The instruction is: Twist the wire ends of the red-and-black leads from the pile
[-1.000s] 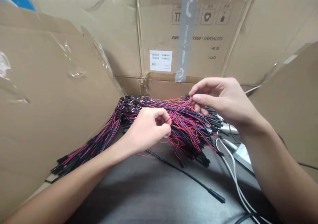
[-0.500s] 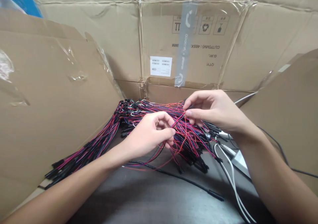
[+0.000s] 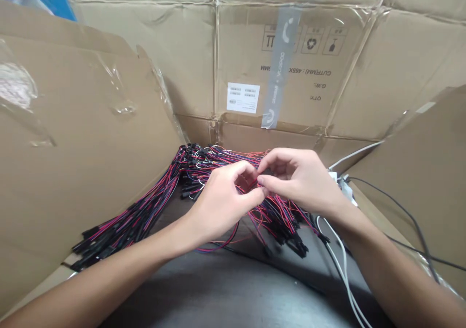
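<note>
My left hand (image 3: 229, 197) is closed in a pinch on a thin wire harness of red and dark wires (image 3: 230, 236), whose loose length hangs below the fingers toward the table. My right hand (image 3: 296, 177) pinches the same harness close by, its fingertips meeting those of the left. The held stretch between the fingers is mostly hidden. Behind and beneath both hands lies a large heap of red, black and purple wire harnesses (image 3: 284, 216) with black connectors. Another bundle of harnesses (image 3: 145, 216) slants down along the left cardboard panel.
Cardboard panels (image 3: 91, 100) enclose the dark tabletop (image 3: 225, 289) on the left, back and right. White cables (image 3: 344, 270) run down the right side, under my right forearm. A black cable (image 3: 404, 204) curves along the right panel. A dark cable lies across the table.
My right hand has come left and down, so its fingertips now meet my left hand's. The stretch of wire between the hands has shortened. The camera view has shifted slightly.
</note>
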A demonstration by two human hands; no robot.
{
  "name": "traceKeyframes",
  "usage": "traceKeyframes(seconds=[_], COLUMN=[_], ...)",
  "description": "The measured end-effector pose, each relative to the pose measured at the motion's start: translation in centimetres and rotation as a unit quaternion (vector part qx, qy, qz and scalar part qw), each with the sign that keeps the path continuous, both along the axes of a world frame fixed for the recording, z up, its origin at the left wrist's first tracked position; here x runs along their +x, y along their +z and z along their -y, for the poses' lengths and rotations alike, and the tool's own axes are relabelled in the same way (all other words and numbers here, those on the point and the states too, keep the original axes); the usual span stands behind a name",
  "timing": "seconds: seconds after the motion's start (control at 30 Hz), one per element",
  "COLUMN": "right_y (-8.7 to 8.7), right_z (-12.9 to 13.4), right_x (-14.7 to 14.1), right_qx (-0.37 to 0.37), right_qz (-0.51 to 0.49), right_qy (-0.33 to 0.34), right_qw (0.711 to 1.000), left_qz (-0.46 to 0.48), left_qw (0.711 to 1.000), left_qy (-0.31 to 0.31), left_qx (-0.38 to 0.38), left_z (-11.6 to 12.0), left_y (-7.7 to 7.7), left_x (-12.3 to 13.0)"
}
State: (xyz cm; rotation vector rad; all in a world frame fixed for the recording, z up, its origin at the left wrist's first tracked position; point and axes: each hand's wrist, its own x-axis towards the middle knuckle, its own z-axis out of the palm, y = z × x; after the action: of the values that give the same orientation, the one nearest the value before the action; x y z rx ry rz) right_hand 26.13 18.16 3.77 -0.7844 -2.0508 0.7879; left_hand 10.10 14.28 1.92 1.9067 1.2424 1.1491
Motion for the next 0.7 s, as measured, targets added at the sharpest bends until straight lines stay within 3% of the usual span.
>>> traceKeyframes(seconds=[0.13,0.27,0.47,0.7], right_y=[0.0,0.1,0.3,0.7], right_z=[0.2,0.1,-0.1,-0.3], right_x=[-0.2,0.0,0.6,1.2], right_qx=[0.018,0.006,-0.005,-0.043], right_qz=[0.016,0.033,0.042,0.057], right_qy=[-0.016,-0.001,0.030,0.075], right_qw=[1.000,0.999,0.999,0.995], left_qz=[-0.048,-0.063,-0.035,-0.002], left_qw=[0.997,0.996,0.999,0.999], left_qy=[0.035,0.033,0.010,-0.011], left_qx=[0.042,0.060,0.032,-0.051], left_z=[0.1,0.1,-0.1,-0.5], left_y=[0.3,0.5,0.8,1.0], left_x=[-0.1,-0.3,-0.6,-0.8])
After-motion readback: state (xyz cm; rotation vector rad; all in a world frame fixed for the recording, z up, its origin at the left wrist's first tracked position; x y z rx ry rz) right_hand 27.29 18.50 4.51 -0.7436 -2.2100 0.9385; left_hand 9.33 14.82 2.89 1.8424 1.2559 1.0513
